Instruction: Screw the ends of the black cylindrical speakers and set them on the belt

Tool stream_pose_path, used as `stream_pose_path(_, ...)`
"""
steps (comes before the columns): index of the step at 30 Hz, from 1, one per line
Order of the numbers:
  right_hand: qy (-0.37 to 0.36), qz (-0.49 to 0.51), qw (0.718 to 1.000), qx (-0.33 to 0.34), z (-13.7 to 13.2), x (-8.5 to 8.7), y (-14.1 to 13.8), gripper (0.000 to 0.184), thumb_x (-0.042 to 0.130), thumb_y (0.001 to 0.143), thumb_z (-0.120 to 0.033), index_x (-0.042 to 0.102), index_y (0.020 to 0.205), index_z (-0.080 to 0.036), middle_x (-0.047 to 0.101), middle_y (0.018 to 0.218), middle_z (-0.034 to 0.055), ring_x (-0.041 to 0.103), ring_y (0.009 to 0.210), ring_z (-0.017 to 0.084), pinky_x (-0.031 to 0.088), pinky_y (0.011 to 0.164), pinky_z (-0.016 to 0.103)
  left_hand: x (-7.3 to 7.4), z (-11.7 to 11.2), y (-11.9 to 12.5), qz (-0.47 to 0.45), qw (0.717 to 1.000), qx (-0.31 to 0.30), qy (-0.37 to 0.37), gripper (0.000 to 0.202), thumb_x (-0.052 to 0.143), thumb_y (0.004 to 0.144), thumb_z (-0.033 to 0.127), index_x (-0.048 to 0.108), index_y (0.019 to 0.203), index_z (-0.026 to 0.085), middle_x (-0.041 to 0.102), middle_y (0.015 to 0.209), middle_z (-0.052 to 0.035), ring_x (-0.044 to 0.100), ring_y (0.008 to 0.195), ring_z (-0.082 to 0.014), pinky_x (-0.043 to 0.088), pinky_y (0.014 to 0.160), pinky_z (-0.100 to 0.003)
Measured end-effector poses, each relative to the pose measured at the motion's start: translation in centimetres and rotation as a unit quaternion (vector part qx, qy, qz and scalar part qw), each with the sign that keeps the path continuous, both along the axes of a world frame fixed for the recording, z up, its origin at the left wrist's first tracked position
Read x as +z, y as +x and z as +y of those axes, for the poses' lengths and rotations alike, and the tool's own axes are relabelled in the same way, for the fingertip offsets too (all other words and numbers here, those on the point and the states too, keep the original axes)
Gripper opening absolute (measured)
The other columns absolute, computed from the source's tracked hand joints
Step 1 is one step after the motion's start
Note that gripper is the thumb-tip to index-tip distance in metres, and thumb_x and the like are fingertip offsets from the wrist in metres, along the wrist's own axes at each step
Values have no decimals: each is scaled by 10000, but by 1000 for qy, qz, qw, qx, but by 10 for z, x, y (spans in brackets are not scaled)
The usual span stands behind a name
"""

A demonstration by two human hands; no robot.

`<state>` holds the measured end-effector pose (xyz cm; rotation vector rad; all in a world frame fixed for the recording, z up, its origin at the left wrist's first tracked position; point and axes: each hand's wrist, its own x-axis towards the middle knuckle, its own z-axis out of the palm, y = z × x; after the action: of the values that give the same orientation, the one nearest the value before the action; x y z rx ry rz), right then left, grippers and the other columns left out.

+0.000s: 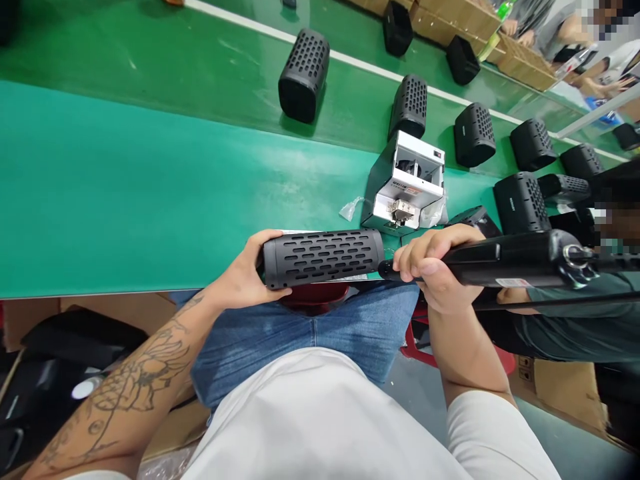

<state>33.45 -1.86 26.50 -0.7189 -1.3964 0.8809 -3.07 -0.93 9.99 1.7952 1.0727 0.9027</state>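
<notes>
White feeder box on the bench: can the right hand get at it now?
Probably yes: the feeder box sits just beyond the right hand with nothing between, though that hand is full with the black driver.

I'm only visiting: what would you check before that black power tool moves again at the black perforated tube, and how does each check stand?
1. Left hand grips the black perforated plastic cylinder: ok.
2. Cylinder lies level along the green table edge: ok.
3. Right hand is closed round the black electric screwdriver: ok.
4. Screwdriver tip meets the cylinder's right end, in line: ok.
5. Screw seated on the tip: cannot tell.
6. White metal dispenser box stands just behind, apart from the cylinder: ok.
</notes>
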Motion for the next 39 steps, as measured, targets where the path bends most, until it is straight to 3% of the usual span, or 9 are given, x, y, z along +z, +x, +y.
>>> stream_pose_path(5,14,-32,999,37,0,1,-2,528,1062,1000,-452,623,757,-286,609,533,-104,529,339,119,541,410,275,-2,-1,-2,11,1000,-4,22,1195,1137,770,491,510,1779,365,725,1741,-165,838,1514,-424,711,1336,-635)
stream_pose_path(12,12,-21,997,79,0,-3,-1,459,1063,991,-393,649,813,-306,604,552,-115,526,360,125,547,421,296,6,-5,-1,43,999,4,-3,1265,1174,716,438,520,1799,450,695,1787,-140,801,1592,-482,674,1369,-748)
stream_pose_path(18,4,-13,996,92,-5,6,7,348,1049,1032,-354,733,891,-312,623,589,-101,522,387,132,565,456,331,2,-9,1,26,999,-17,18,1219,1113,835,481,447,1853,396,680,1792,-171,819,1556,-447,717,1323,-651)
stream_pose_path(21,59,21,998,30,18,14,22,287,1034,1066,-438,792,982,-307,608,602,-114,482,362,125,553,440,328,-3,-11,1,26,999,-10,29,1233,1103,850,481,418,1867,358,685,1781,-187,822,1547,-438,720,1320,-608)
stream_pose_path(25,142,40,971,-190,79,4,43,476,1112,973,-614,756,940,-301,612,618,-118,539,438,132,532,470,321,-6,-13,2,32,997,0,71,1203,1077,878,442,413,1877,344,629,1844,-216,746,1669,-477,649,1412,-664)
stream_pose_path(29,58,-22,969,-237,115,-26,56,651,1103,842,-863,667,926,-386,612,597,-120,496,495,174,588,578,440,-8,-13,2,37,997,-7,73,1251,1085,876,427,378,1906,347,588,1893,-223,704,1718,-507,614,1453,-707)
stream_pose_path(32,30,-37,975,-219,112,-37,59,607,1083,876,-838,669,962,-403,628,609,-120,481,485,178,672,674,502,-11,-12,1,34,998,-14,57,1276,1095,879,495,374,1921,345,570,1922,-193,685,1725,-553,606,1462,-751)
stream_pose_path(34,36,-30,976,-212,102,-34,58,563,1090,902,-779,704,963,-374,629,612,-118,511,458,167,665,617,474,-14,-12,0,28,998,-15,59,1314,1105,871,540,356,1937,368,565,1932,-173,665,1738,-575,593,1465,-791)
stream_pose_path(39,108,21,978,-174,58,2,43,420,1104,978,-558,769,931,-308,625,606,-103,589,429,155,608,476,355,-20,-11,3,16,997,1,70,1336,1132,855,510,363,1946,447,579,1930,-159,657,1775,-497,557,1501,-776)
